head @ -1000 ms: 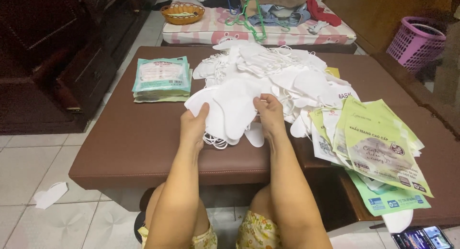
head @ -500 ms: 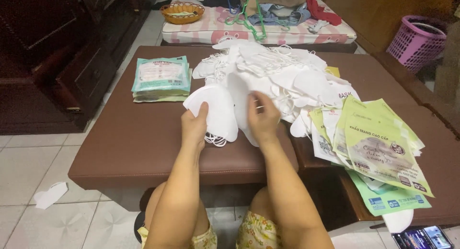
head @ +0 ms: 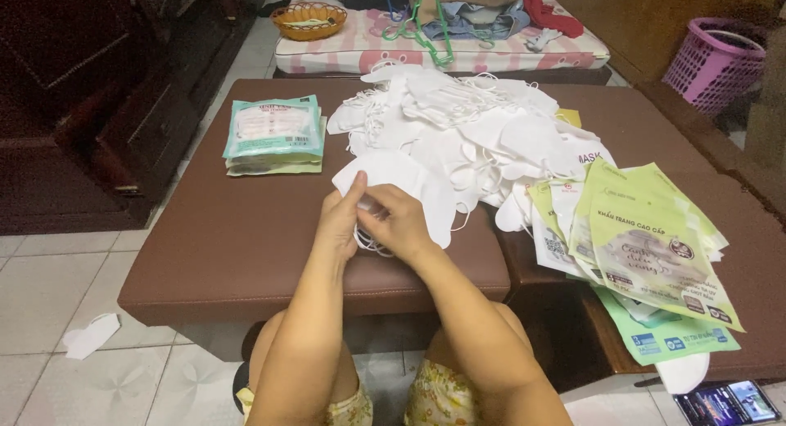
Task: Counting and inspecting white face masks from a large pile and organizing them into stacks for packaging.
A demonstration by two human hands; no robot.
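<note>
My left hand (head: pixel 342 221) and my right hand (head: pixel 398 221) are together over the brown padded bench (head: pixel 213 254), both gripping a small stack of white face masks (head: pixel 401 180) with ear loops hanging below the fingers. Right behind the hands lies a big loose pile of white masks (head: pixel 467 123). A stack of sealed mask packets in teal wrappers (head: pixel 274 135) sits to the left of my hands. Green and white empty packaging bags (head: pixel 647 237) are fanned out to the right.
A pink laundry basket (head: pixel 712 61) stands at the far right. A mattress with clothes and green hangers (head: pixel 434 33) and a wicker basket (head: pixel 309 18) lie behind the bench. Dark wooden furniture (head: pixel 98 90) stands left. A phone (head: pixel 729 401) and a stray mask (head: pixel 90 336) lie on the tiled floor.
My hands have come closer together, folding the spread masks into a tighter stack between them. The stack has shifted slightly toward the big pile.
</note>
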